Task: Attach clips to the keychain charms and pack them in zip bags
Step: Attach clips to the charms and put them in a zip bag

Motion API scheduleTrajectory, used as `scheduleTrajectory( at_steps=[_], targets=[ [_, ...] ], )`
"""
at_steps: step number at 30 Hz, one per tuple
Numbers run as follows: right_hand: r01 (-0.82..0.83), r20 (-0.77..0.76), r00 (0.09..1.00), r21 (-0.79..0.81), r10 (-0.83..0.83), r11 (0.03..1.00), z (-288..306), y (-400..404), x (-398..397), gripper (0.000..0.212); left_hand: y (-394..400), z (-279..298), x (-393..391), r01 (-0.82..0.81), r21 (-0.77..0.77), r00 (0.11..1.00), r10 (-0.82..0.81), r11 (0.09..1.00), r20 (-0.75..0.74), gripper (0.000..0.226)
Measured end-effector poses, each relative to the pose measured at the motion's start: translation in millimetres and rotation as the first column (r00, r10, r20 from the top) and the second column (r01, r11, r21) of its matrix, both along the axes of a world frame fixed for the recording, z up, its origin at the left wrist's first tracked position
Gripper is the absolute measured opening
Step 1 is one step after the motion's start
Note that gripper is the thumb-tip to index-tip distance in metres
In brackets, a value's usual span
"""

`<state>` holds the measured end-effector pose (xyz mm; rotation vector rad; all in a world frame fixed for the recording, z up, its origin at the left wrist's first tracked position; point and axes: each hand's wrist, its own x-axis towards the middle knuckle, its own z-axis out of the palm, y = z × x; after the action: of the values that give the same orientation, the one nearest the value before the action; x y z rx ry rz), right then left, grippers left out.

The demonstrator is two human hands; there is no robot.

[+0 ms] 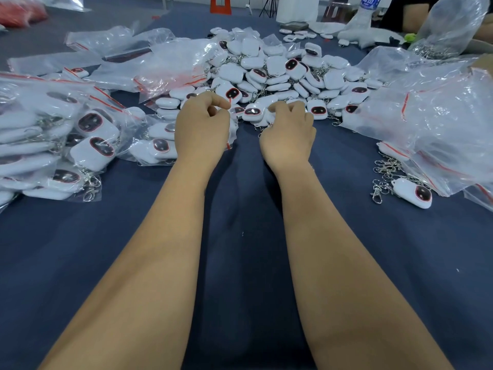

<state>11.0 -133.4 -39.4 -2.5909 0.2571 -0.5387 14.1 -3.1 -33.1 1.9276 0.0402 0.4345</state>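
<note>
- Head view: two bare forearms reach forward over a dark blue table cloth (240,263), the nearest thing in sight.
- The left hand (202,124) has its fingers curled, thumb and forefinger pinched on the edge of a clear zip bag (232,121) with a red seal strip.
- The right hand (289,134) has its fingers curled down at the near edge of the charm pile; what they hold, if anything, I cannot tell, since the fingertips are hidden.
- Between the two hands lies a white charm (252,112) with a dark oval face ringed in red.
- To the near right, a single loose charm (412,193) rests on the cloth beside a cluster of metal clips (384,172).
- To the left sits a heap of packed bags (53,145), each holding a white charm with its clip.
- On the right, large crumpled clear plastic bags (432,124) are piled.
- Beyond the hands rises the main pile of white keychain charms (280,70), many with clips attached, some face up, some face down.
- Left of that pile lie empty zip bags (170,65).
- At the far edge stands a plastic water bottle (369,4), and part of another person's arm (412,14) shows.
</note>
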Motion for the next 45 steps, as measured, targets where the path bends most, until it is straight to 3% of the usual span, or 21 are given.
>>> scheduleTrajectory(
  at_steps=[5,11,18,24,29,33,38,45],
  targets=[
    [-0.05,-0.136,0.99,-0.019,0.047,0.999,-3,-1,1,0.058,1,0,0,0.008,0.0,1.0,-0.008,1.0,-0.001,0.032],
    [0.011,-0.006,1.0,-0.001,-0.011,1.0,0,-1,3,0.042,0,0,-2,0.01,0.006,1.0,-0.01,1.0,-0.002,0.029],
    [-0.038,0.01,0.999,0.392,0.038,0.919,3,-2,1,0.044,0,1,-2,0.0,0.008,1.0,0.0,1.0,-0.014,0.029],
    [-0.025,0.086,0.996,0.546,-0.026,0.837,4,-4,3,0.035,0,0,-2,0.022,0.017,1.0,-0.022,1.0,-0.012,0.033],
    [-0.193,0.256,0.966,0.608,0.04,0.77,11,5,0,0.026,0,0,-2,0.034,0.012,0.999,-0.033,0.999,-0.018,0.034],
    [-0.275,0.272,0.957,0.73,0.103,0.625,11,14,-3,0.009,1,0,0,0.037,0.022,0.999,-0.036,0.999,-0.023,0.037],
    [-0.306,0.222,0.939,0.89,0.264,0.338,13,23,-3,0.024,1,2,-3,0.058,0.025,0.998,-0.058,0.998,-0.017,0.035],
    [-0.274,0.168,0.912,0.929,0.375,0.251,11,16,1,0.036,1,2,-2,0.017,0.059,0.999,-0.014,0.998,-0.04,0.029]
  ],
)
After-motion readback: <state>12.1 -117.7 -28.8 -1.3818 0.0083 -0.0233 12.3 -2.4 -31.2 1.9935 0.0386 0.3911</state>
